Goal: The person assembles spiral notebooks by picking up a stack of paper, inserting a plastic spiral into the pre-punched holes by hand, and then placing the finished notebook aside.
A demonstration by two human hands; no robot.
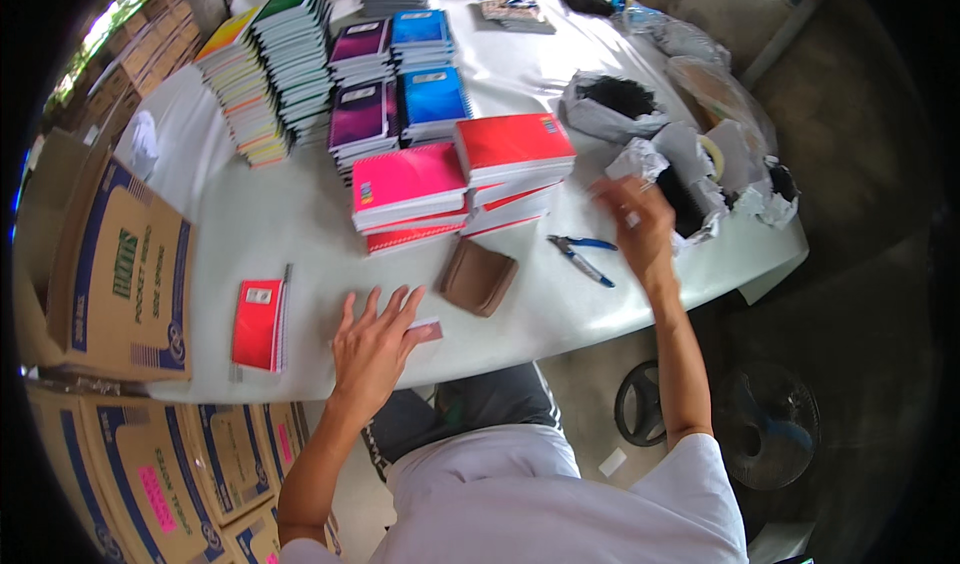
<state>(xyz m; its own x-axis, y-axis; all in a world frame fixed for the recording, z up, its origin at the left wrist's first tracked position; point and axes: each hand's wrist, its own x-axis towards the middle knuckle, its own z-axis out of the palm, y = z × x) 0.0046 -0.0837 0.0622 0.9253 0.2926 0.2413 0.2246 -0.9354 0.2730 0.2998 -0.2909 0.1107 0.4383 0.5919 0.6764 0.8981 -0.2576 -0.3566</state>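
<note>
My left hand (pixel 374 354) lies on the white-covered table near its front edge, fingers spread. A small flat pinkish-brown piece (pixel 430 330) shows beside its thumb, partly hidden under the hand. To its left rests a red spiral notebook (pixel 258 324) with a thin rod or wire along its edge. My right hand (pixel 640 222) is raised at the right beside a torn white wrapping with black bristly pieces (pixel 683 199); motion blurs its fingers, and a small white spot shows there. Between my hands are blue-handled pliers (pixel 580 256) and a brown folded pad or wallet-like block (pixel 478 277).
Red notebook stacks (pixel 515 154) stand mid-table, with purple (pixel 362 114), blue (pixel 433 99), green (pixel 290 54) and yellow (pixel 243 89) stacks behind. Another bag of black pieces (pixel 615 104) and a tape roll (pixel 712 159) sit right. Cartons (pixel 130 274) line the left; a fan (pixel 768 426) stands below right.
</note>
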